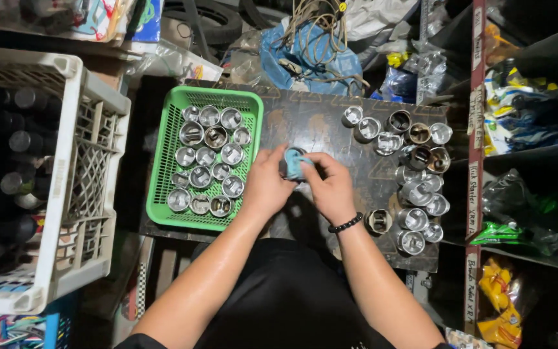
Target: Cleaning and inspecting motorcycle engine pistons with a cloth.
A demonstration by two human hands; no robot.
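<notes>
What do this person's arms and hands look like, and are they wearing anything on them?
Both forearms are bare, with no sleeves reaching them and no gloves. The left hand wears nothing. The right hand has a bracelet of dark round beads around its wrist. No rings or watch show.

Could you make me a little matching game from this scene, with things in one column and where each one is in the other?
Things:
1. green basket
2. white crate
3. blue cloth
4. black bead bracelet

Places:
A. on the right wrist
B. between both hands
C. far left, holding dark bottles
D. left part of the dark board, full of metal cups

Pairs: 1-D, 2-C, 3-B, 4-A
</notes>
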